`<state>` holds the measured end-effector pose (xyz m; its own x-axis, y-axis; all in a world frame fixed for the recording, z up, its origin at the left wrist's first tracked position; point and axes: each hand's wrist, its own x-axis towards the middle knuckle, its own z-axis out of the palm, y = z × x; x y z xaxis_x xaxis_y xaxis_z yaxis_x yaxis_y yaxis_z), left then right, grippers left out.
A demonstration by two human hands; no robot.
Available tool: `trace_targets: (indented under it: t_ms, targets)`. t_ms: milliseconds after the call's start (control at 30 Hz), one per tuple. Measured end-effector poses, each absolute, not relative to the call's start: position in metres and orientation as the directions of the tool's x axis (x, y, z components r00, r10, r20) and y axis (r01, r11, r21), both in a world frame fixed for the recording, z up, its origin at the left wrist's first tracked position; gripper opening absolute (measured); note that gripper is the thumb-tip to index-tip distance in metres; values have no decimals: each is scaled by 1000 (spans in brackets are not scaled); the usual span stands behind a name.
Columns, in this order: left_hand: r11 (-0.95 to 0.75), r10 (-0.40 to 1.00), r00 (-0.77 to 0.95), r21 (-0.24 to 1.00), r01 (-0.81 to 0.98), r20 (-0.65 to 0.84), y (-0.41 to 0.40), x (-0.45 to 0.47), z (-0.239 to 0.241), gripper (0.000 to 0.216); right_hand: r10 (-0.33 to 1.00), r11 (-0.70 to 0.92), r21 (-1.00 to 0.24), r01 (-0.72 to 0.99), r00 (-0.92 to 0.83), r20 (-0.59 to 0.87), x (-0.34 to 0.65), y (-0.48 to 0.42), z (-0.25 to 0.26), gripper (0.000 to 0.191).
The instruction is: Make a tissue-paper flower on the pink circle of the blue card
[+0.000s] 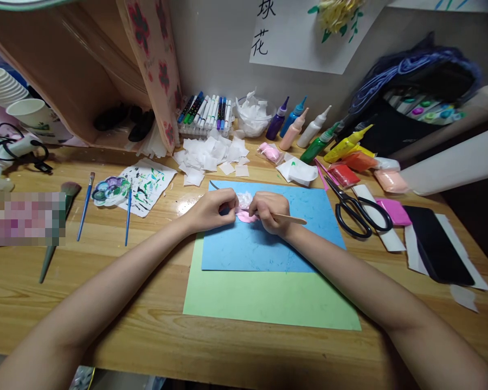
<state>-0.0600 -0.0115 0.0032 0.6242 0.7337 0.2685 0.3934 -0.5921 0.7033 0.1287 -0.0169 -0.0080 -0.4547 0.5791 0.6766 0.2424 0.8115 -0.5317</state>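
Observation:
My left hand (pixel 213 208) and my right hand (pixel 270 210) meet over a blue paper sheet (pixel 264 244) that lies on a green sheet (pixel 268 298). Between them sits a small lump of pink clay (pixel 246 216) with white tissue bits (pixel 244 199) stuck on top. The fingers of my left hand are pinched together against the clay and tissue. My right hand is closed round a thin wooden stick (pixel 291 219), whose free end points right while its tip goes in at the clay.
Cut white tissue squares (pixel 209 154) lie behind the blue sheet, with markers (pixel 205 111) and paint bottles (pixel 309 130) along the wall. Black scissors (pixel 355 208), clay packets (pixel 344 173) and a black phone (pixel 437 244) lie to the right. Brushes (pixel 85 206) and a palette (pixel 109 189) lie to the left.

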Motion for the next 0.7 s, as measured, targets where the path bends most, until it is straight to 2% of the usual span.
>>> trace_targets:
  t_ms: [100, 300, 700]
  targets:
    - [-580, 758, 594, 697, 421, 271, -10, -60, 1, 6, 558, 826, -503, 255, -496, 665, 128, -16, -8, 41]
    - [-537, 807, 522, 709, 457, 275, -6, -59, -3, 5, 641, 766, -526, 369, -500, 583, 126, -13, -9, 42]
    - [-540, 804, 539, 690, 482, 252, -6, -59, -4, 5, 664, 745, -586, 320, -450, 598, 125, -14, -9, 45]
